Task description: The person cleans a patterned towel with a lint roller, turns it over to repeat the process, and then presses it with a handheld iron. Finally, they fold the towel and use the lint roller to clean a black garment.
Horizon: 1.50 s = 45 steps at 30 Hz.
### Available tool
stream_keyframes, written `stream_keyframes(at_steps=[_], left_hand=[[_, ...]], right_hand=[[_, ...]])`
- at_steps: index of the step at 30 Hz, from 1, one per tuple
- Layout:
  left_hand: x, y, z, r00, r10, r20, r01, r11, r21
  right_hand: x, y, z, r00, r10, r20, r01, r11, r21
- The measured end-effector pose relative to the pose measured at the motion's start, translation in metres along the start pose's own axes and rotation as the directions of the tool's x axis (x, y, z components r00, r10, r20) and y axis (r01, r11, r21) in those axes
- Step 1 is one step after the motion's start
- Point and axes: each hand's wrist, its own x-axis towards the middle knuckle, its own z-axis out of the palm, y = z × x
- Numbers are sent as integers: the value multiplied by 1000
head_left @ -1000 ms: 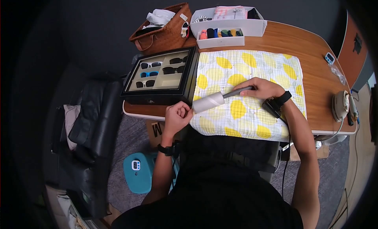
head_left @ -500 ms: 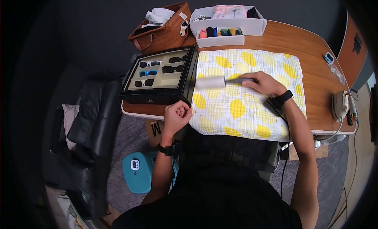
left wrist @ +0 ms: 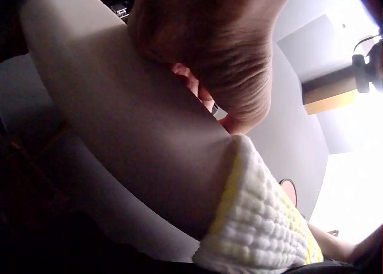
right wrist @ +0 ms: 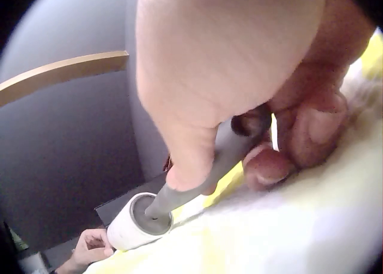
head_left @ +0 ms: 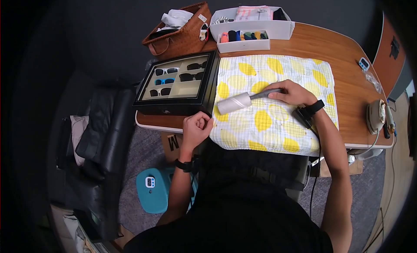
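Note:
A lint roller (head_left: pixel 234 103) with a white sticky roll and grey handle lies over the lemon-print cloth (head_left: pixel 278 135), its roll toward the left edge. My right hand (head_left: pixel 292 92) grips the handle from above; in the right wrist view the thumb and curled fingers wrap the grey handle (right wrist: pixel 230 148). At the cloth's left front edge, my left hand (head_left: pixel 196 128) has its fingers curled and pinches the cloth edge. The left wrist view shows that thumb right at the quilted cloth corner (left wrist: pixel 251 214), the fingertips mostly hidden.
A black sunglasses case (head_left: pixel 173 107) stands just left of the cloth. Behind are a woven basket (head_left: pixel 191 35), a white box of rolled socks (head_left: pixel 243 46) and a larger white box (head_left: pixel 284 30). A beige iron-like device (head_left: pixel 374 116) and a small timer (head_left: pixel 363 64) sit at the right.
The lint roller went away from me over the cloth, then came back nearer, its roll now slightly right of where it began. My right hand moved along with it; the left hand stayed put.

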Motion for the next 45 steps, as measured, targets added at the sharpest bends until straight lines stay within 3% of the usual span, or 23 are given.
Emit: stream_keyframes(at_steps=[2, 6, 9, 11, 12, 14, 17, 21, 23, 27, 29, 30, 32, 34, 36, 40, 45], left_hand=[[1, 2, 1, 1000, 1, -9, -1, 1000, -6], [1, 1, 0, 1000, 6, -7, -6, 1000, -1], [0, 0, 0, 1000, 1, -1, -1, 1000, 3], [0, 0, 2, 1000, 3, -12, -3, 1000, 8], [0, 1, 1, 1000, -5, -11, 5, 1000, 3], [0, 2, 0, 1000, -14, -13, 14, 1000, 2], [0, 1, 0, 1000, -17, 6, 17, 1000, 8], [0, 3, 2, 1000, -4, -11, 5, 1000, 24], [0, 2, 1, 1000, -1, -17, 1, 1000, 23], [0, 1, 2, 1000, -20, -5, 20, 1000, 20], [-1, 1, 2, 999, -28, -17, 28, 999, 20], [-1, 0, 2, 1000, -18, -15, 18, 1000, 14], [0, -1, 2, 1000, -7, -13, 7, 1000, 7], [1, 0, 1, 1000, 5, -13, -5, 1000, 24], [0, 0, 2, 1000, -5, -16, 5, 1000, 27], [-2, 3, 3, 998, -59, -24, 61, 996, 72], [-2, 10, 6, 995, -93, -40, 98, 985, 144]], right_hand=[[1, -14, 1, 985, 104, -137, -112, 992, -53], [3, -1, -1, 995, 94, -22, -95, 994, -47], [3, -1, 3, 999, -31, 23, 31, 999, 16], [6, -11, 4, 983, 138, -119, -145, 988, -46], [5, -9, 3, 984, 137, -117, -144, 988, -47], [2, -1, 1, 998, 60, 5, -60, 997, -47], [-2, 2, 2, 1000, -18, 24, 19, 1000, -19], [2, -9, 1, 992, 108, -72, -111, 993, -38], [-1, -13, -4, 987, 139, 85, -135, 990, -50], [-1, -6, 2, 998, 44, 39, -44, 999, -1], [3, -12, 3, 986, 165, -2, -165, 986, -29], [3, -12, 2, 987, 163, 1, -163, 986, -29], [-2, -8, -3, 982, 103, 159, -109, 994, 27], [-3, -10, 1, 987, 36, 154, -45, 997, 55], [-5, -17, 0, 988, 122, 92, -121, 992, -19], [-1, -26, 5, 987, 133, 91, -116, 978, -176], [4, -23, 22, 988, -142, -53, 124, 957, -263]])
